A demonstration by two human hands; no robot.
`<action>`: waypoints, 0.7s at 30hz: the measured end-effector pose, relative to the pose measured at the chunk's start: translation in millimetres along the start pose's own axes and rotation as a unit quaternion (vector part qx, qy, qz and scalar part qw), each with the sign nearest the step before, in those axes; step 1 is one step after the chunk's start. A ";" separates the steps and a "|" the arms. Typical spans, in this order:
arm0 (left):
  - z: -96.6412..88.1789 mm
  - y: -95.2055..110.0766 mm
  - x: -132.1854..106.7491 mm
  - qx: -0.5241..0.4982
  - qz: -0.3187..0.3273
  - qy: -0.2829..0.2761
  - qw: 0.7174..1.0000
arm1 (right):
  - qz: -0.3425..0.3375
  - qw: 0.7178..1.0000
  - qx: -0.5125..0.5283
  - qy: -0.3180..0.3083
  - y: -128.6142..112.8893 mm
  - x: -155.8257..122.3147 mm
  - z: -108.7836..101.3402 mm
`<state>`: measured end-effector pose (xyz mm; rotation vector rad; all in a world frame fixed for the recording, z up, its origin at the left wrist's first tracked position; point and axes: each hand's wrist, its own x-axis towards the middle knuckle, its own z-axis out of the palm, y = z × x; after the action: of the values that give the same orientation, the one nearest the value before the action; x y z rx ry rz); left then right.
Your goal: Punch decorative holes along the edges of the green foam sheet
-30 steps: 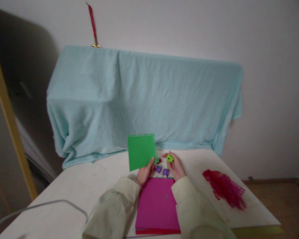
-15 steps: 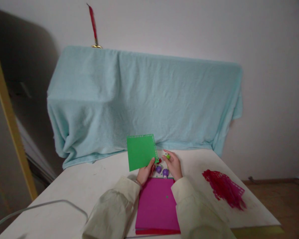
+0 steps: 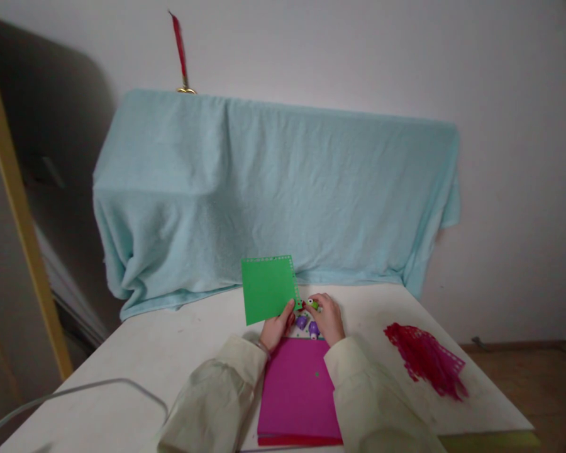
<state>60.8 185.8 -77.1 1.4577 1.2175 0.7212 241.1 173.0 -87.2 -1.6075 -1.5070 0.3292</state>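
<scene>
The left hand [image 3: 277, 328] grasps the lower right corner of a green paper sheet [image 3: 266, 290], thumb on the front face, and holds it upright above the bench [image 3: 170, 352]. The sheet's top and right edges carry a row of small punched holes. The right hand [image 3: 330, 319] is clenched on a small green punch [image 3: 314, 304], pinching it between thumb and fingers just beside that same corner of the sheet; whether punch and paper touch cannot be told. A small red piece [image 3: 302, 306] shows between the sheet's corner and the green punch.

Below the hands, on the bench, stand the left purple punch [image 3: 301, 322] and the right purple punch [image 3: 314, 329], close together and just beyond the far edge of a magenta sheet [image 3: 297, 390]. The magenta sheet lies flat between the two cream sleeves, on top of a red sheet [image 3: 297, 441] whose near edge peeks out. Well to the right lies a heap of red punched strips [image 3: 424, 358]. A pale blue cloth [image 3: 273, 189] drapes over something bulky at the back of the bench, and a grey cable [image 3: 75, 392] curves across the near left corner
</scene>
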 end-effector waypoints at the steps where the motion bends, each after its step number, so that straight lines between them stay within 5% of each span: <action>1: -0.9 1.7 -0.8 -0.008 0.006 -0.011 1.000 | -0.002 1.000 -0.018 -0.006 0.3 0.0 0.0; 11: -3.4 11.1 -4.2 -0.037 0.018 -0.007 0.999 | 0.000 0.993 -0.101 -0.064 1.8 -1.0 3.8; 21: -0.2 -11.4 5.5 -0.054 0.019 -0.002 0.998 | -0.002 0.995 -0.073 -0.063 3.4 -1.8 5.2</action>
<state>58.8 190.1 -88.8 1.3954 1.1330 0.7969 239.2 173.9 -93.3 -1.7255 -1.6620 0.3312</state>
